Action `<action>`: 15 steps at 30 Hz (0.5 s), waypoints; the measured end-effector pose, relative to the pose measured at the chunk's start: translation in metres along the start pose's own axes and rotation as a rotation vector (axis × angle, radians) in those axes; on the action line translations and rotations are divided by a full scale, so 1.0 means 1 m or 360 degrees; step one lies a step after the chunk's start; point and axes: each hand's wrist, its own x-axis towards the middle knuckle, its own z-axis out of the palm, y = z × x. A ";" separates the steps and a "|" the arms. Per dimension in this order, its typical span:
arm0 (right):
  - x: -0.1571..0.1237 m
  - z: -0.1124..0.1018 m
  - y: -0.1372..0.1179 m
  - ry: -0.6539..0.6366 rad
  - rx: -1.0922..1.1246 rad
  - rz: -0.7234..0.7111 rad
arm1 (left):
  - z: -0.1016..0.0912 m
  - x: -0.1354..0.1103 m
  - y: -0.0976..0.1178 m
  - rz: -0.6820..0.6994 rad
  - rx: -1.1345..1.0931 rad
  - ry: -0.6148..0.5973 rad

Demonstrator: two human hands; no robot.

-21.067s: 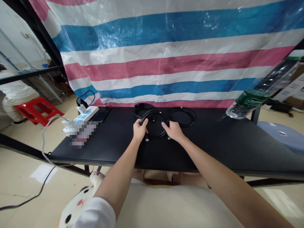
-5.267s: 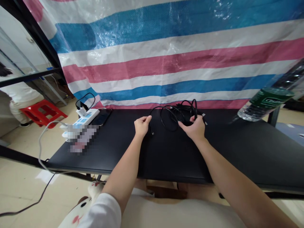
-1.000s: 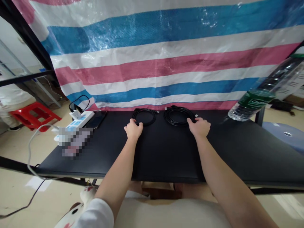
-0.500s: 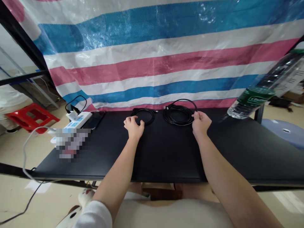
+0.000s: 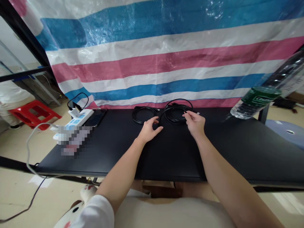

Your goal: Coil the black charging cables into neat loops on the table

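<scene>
Two coiled black cables lie side by side at the back of the black tabletop. My right hand (image 5: 195, 123) pinches a strand at the near right side of the larger coiled cable (image 5: 174, 119); a small light connector end shows just beyond the fingers. A loop of this cable stretches leftward toward my left hand (image 5: 150, 129). That hand hovers in front of the gap between the coils, thumb and fingers apart, with nothing visibly gripped. Behind it to the left rests the smaller coiled cable (image 5: 136, 119), untouched.
A white power strip (image 5: 82, 118) with plugs and a dark phone (image 5: 96, 117) lie at the left. On the right, a large water bottle (image 5: 255, 99) leans over the table (image 5: 114, 158). A striped tarp (image 5: 152, 66) hangs along the back edge. A red stool (image 5: 35, 114) stands beyond.
My left hand has moved right, away from the smaller coil. My right hand has shifted slightly left and nearer, and a loop of the larger cable now extends to the left.
</scene>
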 end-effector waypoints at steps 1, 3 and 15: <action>-0.002 0.002 -0.004 -0.0012 0.0060 0.0028 | 0.001 0.001 -0.002 -0.0001 0.0024 0.0036; -0.005 0.005 -0.011 -0.0064 0.0144 0.0080 | 0.002 0.002 -0.004 -0.0013 0.0084 0.0093; 0.008 -0.016 -0.006 0.0336 0.0312 0.0196 | -0.004 0.008 0.001 -0.0468 -0.0454 0.0487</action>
